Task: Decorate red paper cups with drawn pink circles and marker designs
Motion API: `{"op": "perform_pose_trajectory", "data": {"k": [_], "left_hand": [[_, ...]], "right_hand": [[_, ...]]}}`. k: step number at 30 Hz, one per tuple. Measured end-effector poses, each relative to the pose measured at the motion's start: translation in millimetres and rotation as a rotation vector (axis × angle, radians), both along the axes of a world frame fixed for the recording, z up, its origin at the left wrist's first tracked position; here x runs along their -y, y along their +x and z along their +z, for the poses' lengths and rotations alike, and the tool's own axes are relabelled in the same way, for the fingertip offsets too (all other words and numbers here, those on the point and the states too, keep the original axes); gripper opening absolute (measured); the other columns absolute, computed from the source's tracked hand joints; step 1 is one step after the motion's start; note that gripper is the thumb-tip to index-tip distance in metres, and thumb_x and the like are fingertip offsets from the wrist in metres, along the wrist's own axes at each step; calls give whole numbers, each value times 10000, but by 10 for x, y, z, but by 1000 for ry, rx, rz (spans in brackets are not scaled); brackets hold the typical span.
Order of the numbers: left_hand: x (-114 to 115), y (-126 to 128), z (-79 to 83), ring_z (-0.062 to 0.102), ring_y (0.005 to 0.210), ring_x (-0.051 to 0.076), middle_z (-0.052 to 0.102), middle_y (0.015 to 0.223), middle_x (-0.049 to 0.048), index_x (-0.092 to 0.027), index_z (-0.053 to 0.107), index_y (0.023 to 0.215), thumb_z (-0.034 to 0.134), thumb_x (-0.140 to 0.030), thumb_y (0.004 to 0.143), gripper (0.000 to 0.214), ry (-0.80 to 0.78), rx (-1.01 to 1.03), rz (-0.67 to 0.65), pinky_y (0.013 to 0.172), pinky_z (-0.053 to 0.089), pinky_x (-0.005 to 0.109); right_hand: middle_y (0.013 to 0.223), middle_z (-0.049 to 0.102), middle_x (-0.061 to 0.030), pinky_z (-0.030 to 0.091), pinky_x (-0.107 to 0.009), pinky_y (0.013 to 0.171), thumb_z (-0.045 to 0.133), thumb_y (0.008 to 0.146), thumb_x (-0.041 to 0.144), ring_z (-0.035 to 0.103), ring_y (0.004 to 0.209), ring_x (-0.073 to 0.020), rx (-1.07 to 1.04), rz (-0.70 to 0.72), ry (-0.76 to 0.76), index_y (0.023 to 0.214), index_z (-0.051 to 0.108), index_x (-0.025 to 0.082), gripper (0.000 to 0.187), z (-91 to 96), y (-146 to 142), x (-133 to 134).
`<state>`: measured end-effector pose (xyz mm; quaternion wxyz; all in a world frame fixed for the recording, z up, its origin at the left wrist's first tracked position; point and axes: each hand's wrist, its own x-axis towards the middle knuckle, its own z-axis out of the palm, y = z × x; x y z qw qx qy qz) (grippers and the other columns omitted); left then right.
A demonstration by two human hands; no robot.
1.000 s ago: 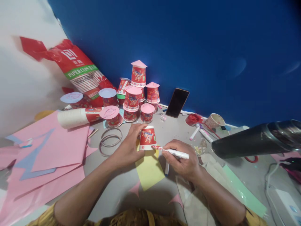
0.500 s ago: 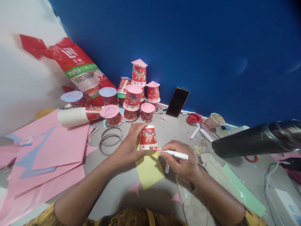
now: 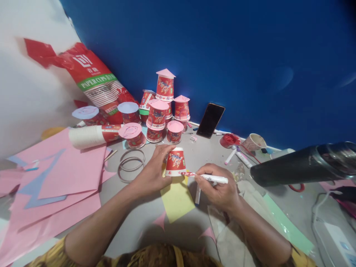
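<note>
My left hand (image 3: 155, 165) grips a red and white paper cup (image 3: 175, 161) from its left side, fingers at the top and thumb near the bottom. The cup is upside down, its white rim low and a printed figure facing me. Between the fingers of my right hand (image 3: 218, 185) is a white marker (image 3: 213, 179), its red-stained tip at the right part of the cup's white band. Small red marks show on that band. Below the cup lies a yellow paper sheet (image 3: 178, 202). Another marker (image 3: 197, 195) lies under my right hand.
Several upside-down cups with pink paper tops (image 3: 157, 115) stand stacked behind. A paper cup bag (image 3: 94, 81) leans at the left wall, above pink sheets (image 3: 69, 167). Grey rings (image 3: 131, 165) lie left. A phone (image 3: 210, 120) rests against the blue wall; a dark flask (image 3: 303, 163) lies right.
My right hand has shifted slightly right with the marker, and its tip has moved along the cup's band towards the right edge. My left hand keeps its grip on the cup.
</note>
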<state>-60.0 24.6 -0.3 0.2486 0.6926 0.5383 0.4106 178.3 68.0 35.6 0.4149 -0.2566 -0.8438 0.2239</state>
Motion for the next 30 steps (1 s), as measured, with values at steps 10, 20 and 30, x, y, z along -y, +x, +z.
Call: {"op": "perform_pose_trajectory", "data": {"k": [10,20,30], "left_hand": [[4,0,-6,470,1406,331,474,1470,109,-290,405,1472,680,-171,760,772,-7,-1,-20,1185,457,552],[9,7,25,475,1402,344,483,1454,107,-293,402,1468,681,-170,748,782,-17,-16,-22,1191,449,560],[7,16,28,481,1397,339,482,1442,113,-285,415,1459,706,-208,774,748,-19,0,-26,1179,468,549]], "right_hand": [[727,760,-3,514,-221,590,635,998,235,693,596,-130,31,-4,19,884,690,213,129,-27,-7,-5],[721,754,-18,549,-256,621,615,1004,265,683,583,-152,43,-7,-5,895,700,224,144,-20,3,8],[699,743,-12,528,-255,598,617,1010,273,662,567,-144,31,7,6,876,697,221,164,-15,-1,13]]}}
